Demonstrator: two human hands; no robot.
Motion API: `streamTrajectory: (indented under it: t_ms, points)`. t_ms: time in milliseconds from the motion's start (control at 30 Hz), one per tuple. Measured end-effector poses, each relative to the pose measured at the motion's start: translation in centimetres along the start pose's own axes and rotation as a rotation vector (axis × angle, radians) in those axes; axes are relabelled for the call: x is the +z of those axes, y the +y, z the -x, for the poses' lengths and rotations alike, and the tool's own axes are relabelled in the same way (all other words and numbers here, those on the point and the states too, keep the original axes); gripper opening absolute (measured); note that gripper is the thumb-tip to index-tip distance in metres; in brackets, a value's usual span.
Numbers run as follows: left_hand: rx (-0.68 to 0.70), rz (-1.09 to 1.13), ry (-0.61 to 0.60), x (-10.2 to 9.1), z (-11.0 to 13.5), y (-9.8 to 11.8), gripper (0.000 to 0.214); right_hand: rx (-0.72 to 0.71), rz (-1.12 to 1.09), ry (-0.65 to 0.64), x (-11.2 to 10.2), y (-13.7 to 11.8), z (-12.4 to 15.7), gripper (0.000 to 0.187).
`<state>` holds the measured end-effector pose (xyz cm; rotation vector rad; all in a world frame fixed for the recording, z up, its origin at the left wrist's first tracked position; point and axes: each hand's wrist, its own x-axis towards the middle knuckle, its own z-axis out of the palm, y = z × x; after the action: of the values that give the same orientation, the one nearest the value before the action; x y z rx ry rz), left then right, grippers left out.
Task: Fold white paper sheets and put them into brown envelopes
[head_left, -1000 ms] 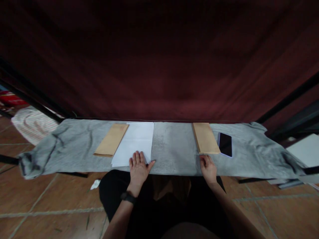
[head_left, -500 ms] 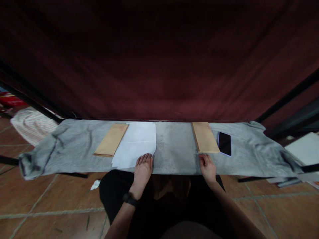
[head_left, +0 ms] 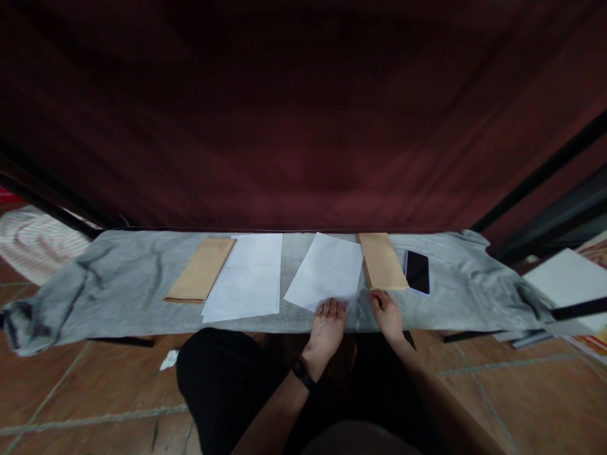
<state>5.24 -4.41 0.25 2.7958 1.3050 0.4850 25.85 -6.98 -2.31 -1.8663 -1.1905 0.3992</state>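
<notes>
A dark red curtain (head_left: 303,114) fills the upper half of the view and hangs down to the far edge of a long surface covered by a creased grey cloth (head_left: 118,278). Brown tiled floor (head_left: 71,392) shows below and to both sides. A white board (head_left: 564,278) lies beyond the cloth's right end. On the cloth, left of centre, a stack of white paper (head_left: 246,275) lies flat, with a brown envelope (head_left: 200,268) touching its left edge. At centre a loose white sheet (head_left: 327,268) lies tilted, its far right corner just beside a second brown envelope (head_left: 382,260). A dark phone (head_left: 417,272) lies face up immediately right of that envelope. The left hand (head_left: 328,322) rests on the near edge of the loose sheet, fingers extended and held side by side, flat on the paper; the thumb is not visible. A dark wristband (head_left: 302,373) sits on that wrist. The right hand (head_left: 387,313) is at the near end of the second envelope, fingers bent toward it; whether it grips the envelope cannot be told.
</notes>
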Motion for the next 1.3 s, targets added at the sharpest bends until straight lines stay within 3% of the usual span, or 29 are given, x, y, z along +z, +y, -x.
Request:
streamTrajectory:
  t_ms: [233,467,667,800,967,1133,1300]
  points:
    - [-0.015,-0.131,-0.004,0.0,0.1,3.0,0.037,0.091,-0.201,-0.023,1.9,-1.5,-1.5,0.015]
    - [-0.024,-0.235,-0.003,-0.6,0.2,4.0,0.036,0.000,-0.228,-0.070,5.1,-2.2,-2.4,0.033]
    - [0.006,-0.210,-0.009,0.1,-0.4,2.3,0.035,-0.025,-0.243,-0.046,6.6,-2.3,-3.2,0.037]
    - [0.012,-0.134,-0.007,0.4,0.7,0.4,0.039,-0.031,-0.239,-0.015,7.0,-1.8,-3.3,0.033]
    - [-0.023,-0.082,-0.025,0.0,2.3,-2.5,0.045,-0.041,-0.238,0.017,7.0,-1.0,-2.9,0.030]
    - [0.063,-0.124,-0.090,0.0,2.0,-5.2,0.058,-0.075,-0.217,0.032,6.7,-1.1,-3.2,0.028]
    - [0.096,-0.155,-0.108,0.6,1.6,-5.8,0.066,-0.148,-0.155,0.034,5.8,-2.0,-2.7,0.031]
